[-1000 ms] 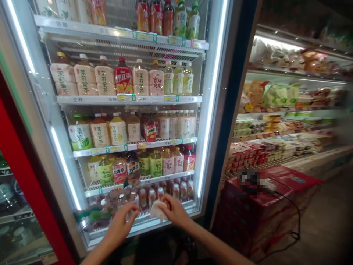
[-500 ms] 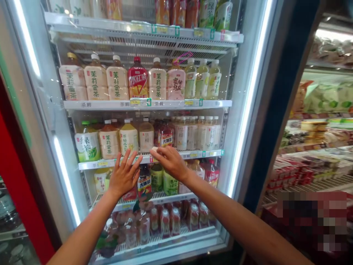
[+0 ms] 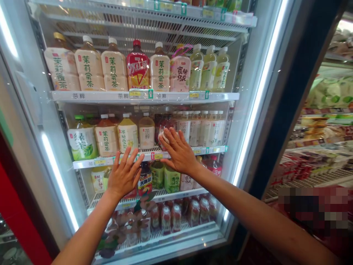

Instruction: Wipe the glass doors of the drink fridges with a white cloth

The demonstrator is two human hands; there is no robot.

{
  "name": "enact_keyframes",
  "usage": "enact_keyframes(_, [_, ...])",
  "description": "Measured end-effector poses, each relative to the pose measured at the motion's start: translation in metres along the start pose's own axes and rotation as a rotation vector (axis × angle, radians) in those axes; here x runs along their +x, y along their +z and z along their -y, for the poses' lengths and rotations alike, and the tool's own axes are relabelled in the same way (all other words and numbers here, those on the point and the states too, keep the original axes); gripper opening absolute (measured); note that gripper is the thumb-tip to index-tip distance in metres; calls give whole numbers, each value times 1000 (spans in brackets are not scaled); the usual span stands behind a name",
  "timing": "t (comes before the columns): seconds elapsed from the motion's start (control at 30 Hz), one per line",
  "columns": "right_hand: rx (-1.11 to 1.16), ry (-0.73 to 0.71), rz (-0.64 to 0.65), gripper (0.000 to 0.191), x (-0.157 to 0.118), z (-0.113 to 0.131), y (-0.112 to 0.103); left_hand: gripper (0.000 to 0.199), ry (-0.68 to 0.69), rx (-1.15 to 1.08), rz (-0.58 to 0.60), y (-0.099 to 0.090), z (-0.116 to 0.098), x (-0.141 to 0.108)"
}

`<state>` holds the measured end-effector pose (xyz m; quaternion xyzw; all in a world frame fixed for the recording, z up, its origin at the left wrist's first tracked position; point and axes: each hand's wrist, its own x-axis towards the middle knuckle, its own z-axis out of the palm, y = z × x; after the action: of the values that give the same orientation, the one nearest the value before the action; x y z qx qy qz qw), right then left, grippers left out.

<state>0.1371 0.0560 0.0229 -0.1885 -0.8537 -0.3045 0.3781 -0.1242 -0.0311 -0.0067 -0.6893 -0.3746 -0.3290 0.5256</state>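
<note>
Both hands are raised in front of the drinks cooler, palms turned toward its glass (image 3: 143, 105). Left hand (image 3: 124, 176) is open and bare, fingers spread and pointing up; it seems to rest on the pane, though contact is hard to confirm. Right hand (image 3: 180, 152) is open too, fingers extended rather than curled, with a white wad (image 3: 164, 136) under them, its edge showing on the side toward the left hand. It looks pinned between fingers and pane more than gripped; how much lies hidden beneath, I cannot tell.

Behind the hands, a middle shelf (image 3: 100, 162) holds upright bottles, among them a green-capped bottle (image 3: 82, 140) to the left. Above stands another row with a red bottle (image 3: 138, 68) in it; below are a dark bottle (image 3: 145, 182) and, lower down, small bottles (image 3: 176, 217). Light strips (image 3: 59, 180) run along the sides.

As I judge it, the step in hand is pressing the wad on the glass with the right hand, the left perhaps bracing. Any move from this pose calls for flat, even pressure, enough to keep the wad from slipping out, and room between the two hands.
</note>
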Motion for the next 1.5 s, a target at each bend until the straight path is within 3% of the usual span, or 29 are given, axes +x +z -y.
enact_keyframes(0.07, [30, -78, 21, 86, -8, 6, 6, 79, -5, 3, -2, 0, 0, -1])
enact_keyframes(0.17, [107, -414, 211, 81, -18, 12, 8, 78, -14, 3, 2, 0, 0, -2])
enact_keyframes(0.2, [121, -461, 255, 81, -16, 10, 4, 78, -15, 2, 4, 1, 0, -2])
enact_keyframes(0.27, [115, -351, 235, 81, -7, 1, -7, 77, -18, 2, 5, 1, 0, -2])
enact_keyframes(0.37, [56, 78, 32, 78, 0, -7, -16, 77, -22, -1, 5, 1, 0, -1])
enact_keyframes(0.4, [51, 139, 11, 76, -5, -4, -13, 77, -22, -3, 5, 1, 0, -1])
enact_keyframes(0.47, [100, 8, 125, 74, -25, 8, -2, 77, -27, -2, 3, 1, -1, -1])
enact_keyframes(0.53, [193, -325, 359, 70, -46, 17, 9, 77, -41, 4, 4, 1, -4, -4])
enact_keyframes(0.6, [221, -450, 410, 72, -55, 15, 11, 77, -57, 8, 9, 1, -7, -8])
enact_keyframes(0.67, [153, -274, 262, 77, -49, 5, 5, 78, -69, 4, 12, 2, -10, -14])
enact_keyframes(0.73, [36, 56, 64, 79, -43, 1, 2, 78, -73, -8, 12, 3, -14, -20])
enact_keyframes(0.8, [-32, 254, -39, 81, -48, 13, 11, 78, -82, -19, 11, 4, -19, -27])
enact_keyframes(0.83, [-36, 275, -42, 83, -57, 25, 20, 78, -93, -21, 9, 4, -22, -31])
enact_keyframes(0.93, [68, -106, 97, 84, -83, 63, 47, 78, -133, -21, -3, 4, -32, -44])
enact_keyframes(1.0, [52, -146, 110, 81, -80, 71, 51, 78, -136, -21, -6, 5, -37, -52])
enact_keyframes(1.13, [-73, 209, -66, 83, -36, 56, 30, 79, -134, -20, 1, 7, -40, -62])
enact_keyframes(1.2, [-86, 331, -114, 84, -35, 60, 30, 80, -142, -19, 4, 8, -40, -63])
enact_keyframes(1.27, [-61, 348, -97, 84, -61, 80, 43, 79, -147, -18, 2, 9, -40, -63])
enact_keyframes(1.37, [-3, 219, -40, 82, -106, 111, 69, 79, -150, -16, -5, 9, -40, -62])
enact_keyframes(1.43, [2, 208, -31, 82, -105, 115, 72, 79, -147, -17, -10, 10, -40, -62])
enact_keyframes(1.5, [-15, 264, -50, 82, -75, 104, 60, 79, -145, -18, -13, 9, -40, -62])
